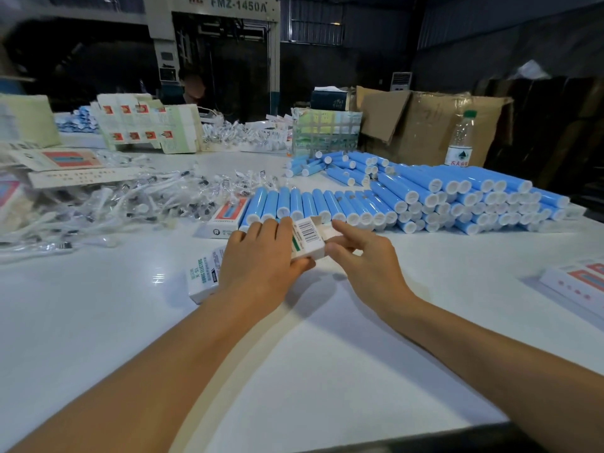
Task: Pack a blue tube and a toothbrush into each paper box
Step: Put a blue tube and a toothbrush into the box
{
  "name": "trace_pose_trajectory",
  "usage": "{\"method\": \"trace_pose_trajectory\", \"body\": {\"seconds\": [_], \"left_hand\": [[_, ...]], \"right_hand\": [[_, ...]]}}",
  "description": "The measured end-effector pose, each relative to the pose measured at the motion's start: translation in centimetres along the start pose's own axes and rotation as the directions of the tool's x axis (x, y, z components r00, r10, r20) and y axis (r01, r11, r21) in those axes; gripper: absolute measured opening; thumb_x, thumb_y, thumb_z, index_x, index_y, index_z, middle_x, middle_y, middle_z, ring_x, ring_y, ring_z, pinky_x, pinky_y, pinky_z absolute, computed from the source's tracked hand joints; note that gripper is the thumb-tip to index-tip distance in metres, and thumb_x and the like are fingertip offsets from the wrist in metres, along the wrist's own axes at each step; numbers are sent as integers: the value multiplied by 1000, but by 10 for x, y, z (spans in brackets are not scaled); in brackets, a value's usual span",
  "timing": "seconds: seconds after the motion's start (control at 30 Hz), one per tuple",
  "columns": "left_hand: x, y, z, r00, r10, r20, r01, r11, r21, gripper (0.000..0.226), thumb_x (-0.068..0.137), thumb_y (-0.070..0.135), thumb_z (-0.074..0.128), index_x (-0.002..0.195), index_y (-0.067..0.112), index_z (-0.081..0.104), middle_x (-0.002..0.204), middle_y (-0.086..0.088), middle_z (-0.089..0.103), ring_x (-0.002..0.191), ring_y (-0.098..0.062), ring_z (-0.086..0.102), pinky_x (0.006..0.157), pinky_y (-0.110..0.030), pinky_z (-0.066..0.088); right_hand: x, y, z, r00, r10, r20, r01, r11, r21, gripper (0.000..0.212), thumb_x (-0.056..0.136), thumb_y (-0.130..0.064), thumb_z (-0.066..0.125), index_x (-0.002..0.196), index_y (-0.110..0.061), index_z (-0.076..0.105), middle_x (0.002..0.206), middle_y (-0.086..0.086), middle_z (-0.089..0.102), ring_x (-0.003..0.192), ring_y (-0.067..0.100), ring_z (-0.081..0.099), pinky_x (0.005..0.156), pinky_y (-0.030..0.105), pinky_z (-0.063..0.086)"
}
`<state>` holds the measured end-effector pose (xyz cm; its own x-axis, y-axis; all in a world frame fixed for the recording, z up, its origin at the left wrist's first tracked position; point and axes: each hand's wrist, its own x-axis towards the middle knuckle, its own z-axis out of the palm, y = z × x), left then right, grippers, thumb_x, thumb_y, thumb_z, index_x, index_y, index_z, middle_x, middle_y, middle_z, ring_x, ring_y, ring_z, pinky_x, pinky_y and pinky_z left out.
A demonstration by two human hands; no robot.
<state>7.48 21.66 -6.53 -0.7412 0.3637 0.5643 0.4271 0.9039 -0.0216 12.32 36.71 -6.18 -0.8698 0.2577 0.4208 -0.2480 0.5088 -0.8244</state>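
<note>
A white paper box (305, 238) with a barcode lies on the white table (130, 305) in front of me, its far end flap open. My left hand (261, 256) grips the box from above, fingers curled over its side. My right hand (362, 253) touches the open end, index finger stretched onto the flap. Several blue tubes (425, 197) with white caps lie in rows and a heap just behind. Wrapped toothbrushes (130, 201) are piled at the left. I cannot tell what is inside the box.
Another box (225, 217) lies by the tubes. More boxes (578, 282) sit at the right edge. Flat box sheets (147, 125), a water bottle (461, 142), a cardboard carton (425, 122) and a seated person (192, 89) are at the back.
</note>
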Motion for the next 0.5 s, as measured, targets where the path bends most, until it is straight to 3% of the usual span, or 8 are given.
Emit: {"method": "trace_pose_trajectory", "body": {"seconds": [0.1,0.17,0.23,0.4,0.5], "left_hand": [[-1,4,0,999,33,-15,-32,999,23,71,89,65,34,143,19,22,138,0,42,124,-21,39,94,-34,31],[-3,8,0,997,75,-22,-73,995,61,73,89,67,32,142,18,22,136,0,43,122,-21,41,93,-34,32],[-4,11,0,995,102,-16,-101,991,89,73,89,68,31,141,17,23,133,0,44,119,-21,42,92,-34,32],[-3,13,1,995,102,10,-102,990,98,73,89,68,28,140,17,23,132,0,44,117,-21,43,92,-34,33],[-5,14,1,995,98,6,-98,989,108,72,89,68,30,139,16,24,131,0,45,116,-21,44,91,-34,32]], "right_hand": [[5,-2,-1,998,64,20,-65,998,20,55,90,-19,61,142,-16,43,64,-21,63,76,-6,57,83,8,41],[8,-2,0,997,83,7,-82,995,-61,56,91,-23,58,144,-19,40,61,-11,57,72,6,54,96,35,43],[9,-3,1,995,98,-4,-98,985,-141,50,91,-23,56,141,-22,45,63,-6,54,70,13,51,97,49,41],[6,-7,3,994,105,-8,-105,986,-126,21,91,-20,53,104,-30,67,76,-10,66,82,17,59,94,54,42],[2,-10,5,999,44,-23,-47,988,-147,27,92,-15,50,84,-30,70,82,-9,66,88,20,59,91,53,43]]}}
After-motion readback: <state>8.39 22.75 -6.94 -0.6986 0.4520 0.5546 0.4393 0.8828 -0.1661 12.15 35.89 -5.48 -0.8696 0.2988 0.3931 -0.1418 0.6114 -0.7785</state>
